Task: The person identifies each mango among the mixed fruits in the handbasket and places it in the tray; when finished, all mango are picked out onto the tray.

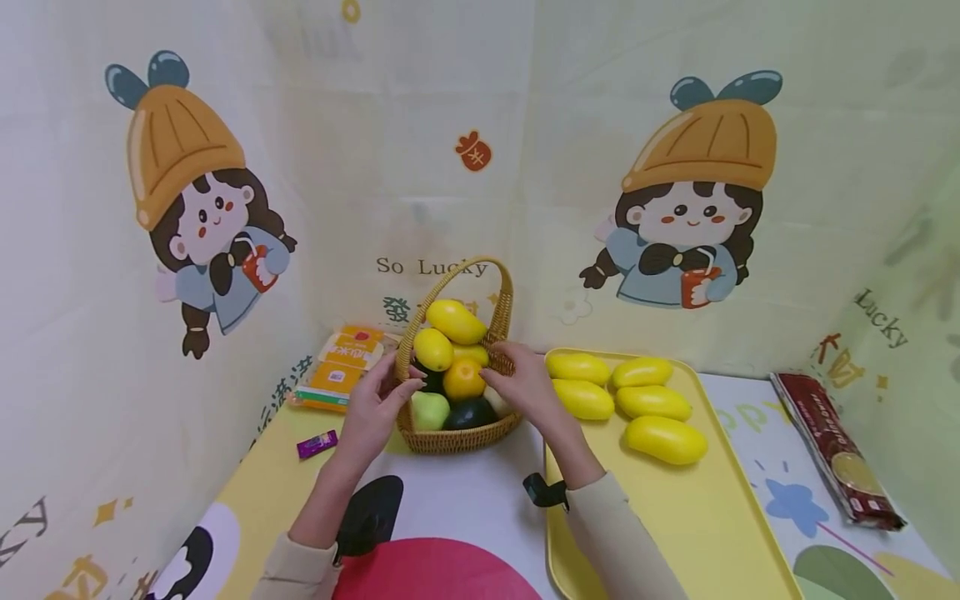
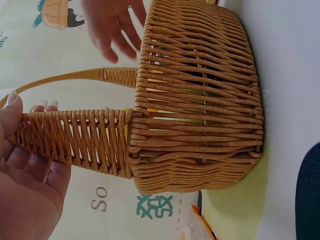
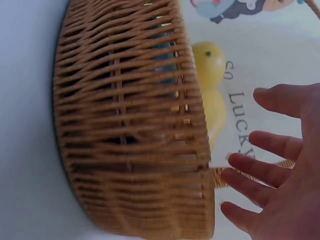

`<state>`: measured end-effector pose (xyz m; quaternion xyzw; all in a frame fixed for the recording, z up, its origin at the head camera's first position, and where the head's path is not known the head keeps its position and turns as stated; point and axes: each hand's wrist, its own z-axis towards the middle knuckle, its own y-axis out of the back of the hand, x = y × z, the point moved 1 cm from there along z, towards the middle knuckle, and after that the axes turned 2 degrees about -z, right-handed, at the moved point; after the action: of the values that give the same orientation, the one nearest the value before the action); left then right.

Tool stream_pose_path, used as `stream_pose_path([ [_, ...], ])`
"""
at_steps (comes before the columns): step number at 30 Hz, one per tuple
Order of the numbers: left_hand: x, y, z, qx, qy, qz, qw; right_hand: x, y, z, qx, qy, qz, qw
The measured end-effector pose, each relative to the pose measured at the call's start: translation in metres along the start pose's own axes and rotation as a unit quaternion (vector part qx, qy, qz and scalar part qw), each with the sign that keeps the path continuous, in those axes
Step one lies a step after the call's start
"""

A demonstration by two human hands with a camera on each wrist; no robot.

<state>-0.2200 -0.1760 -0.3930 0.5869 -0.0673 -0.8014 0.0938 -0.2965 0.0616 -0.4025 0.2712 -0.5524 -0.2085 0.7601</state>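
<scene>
A wicker basket [image 1: 457, 440] with a tall handle stands at the back of the table, filled with fruit. Yellow mangoes [image 1: 455, 322] are piled at its top, above an orange [image 1: 463, 380], a green apple [image 1: 431, 410] and a dark avocado-like fruit [image 1: 472, 413]. My left hand [image 1: 372, 408] holds the left side of the handle, which runs between thumb and fingers in the left wrist view. Beside the handle's right side is my right hand [image 1: 534, 387]; the right wrist view shows its fingers spread, holding nothing.
Right of the basket, a yellow tray [image 1: 645, 533] carries several mangoes [image 1: 666, 440]. A dark red snack packet [image 1: 836, 450] lies at the far right. On the left are an orange packet [image 1: 341, 367] and a small purple wrapper [image 1: 317, 444]. Printed cloth hangs behind.
</scene>
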Motion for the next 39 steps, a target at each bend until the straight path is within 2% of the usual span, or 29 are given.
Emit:
stream_pose_path([
  [3, 0.001, 0.000, 0.000, -0.001, -0.008, 0.000, 1.0000, 0.006, -0.007, 0.006, 0.015, 0.011, 0.001, 1.000],
  [5, 0.007, 0.000, 0.001, -0.002, -0.018, -0.004, 0.9998, 0.010, -0.011, 0.011, 0.024, 0.015, 0.003, 1.000],
  [8, 0.006, 0.001, 0.001, -0.002, -0.015, -0.006, 0.9999, 0.017, -0.019, 0.019, 0.043, 0.018, 0.024, 0.999],
  [12, 0.005, 0.002, 0.001, -0.004, -0.015, -0.005, 0.9999, 0.025, -0.033, 0.030, 0.065, -0.008, 0.053, 0.996],
  [17, 0.007, 0.002, 0.000, -0.004, -0.014, -0.002, 0.9999, 0.033, -0.050, 0.042, 0.068, -0.023, 0.022, 0.997],
  [23, 0.006, 0.002, 0.001, -0.009, -0.017, -0.008, 0.9998, 0.040, -0.068, 0.050, 0.081, -0.003, -0.011, 0.997],
  [30, 0.007, 0.002, 0.002, -0.008, -0.011, -0.007, 0.9999, 0.046, -0.074, 0.052, 0.074, 0.009, -0.030, 0.997],
  [36, 0.006, 0.003, 0.002, -0.007, -0.013, -0.003, 0.9999, 0.050, -0.078, 0.051, 0.057, -0.007, -0.033, 0.998],
  [39, 0.006, 0.004, 0.002, -0.006, -0.011, -0.006, 0.9999, 0.050, -0.079, 0.051, 0.052, 0.004, -0.037, 0.998],
])
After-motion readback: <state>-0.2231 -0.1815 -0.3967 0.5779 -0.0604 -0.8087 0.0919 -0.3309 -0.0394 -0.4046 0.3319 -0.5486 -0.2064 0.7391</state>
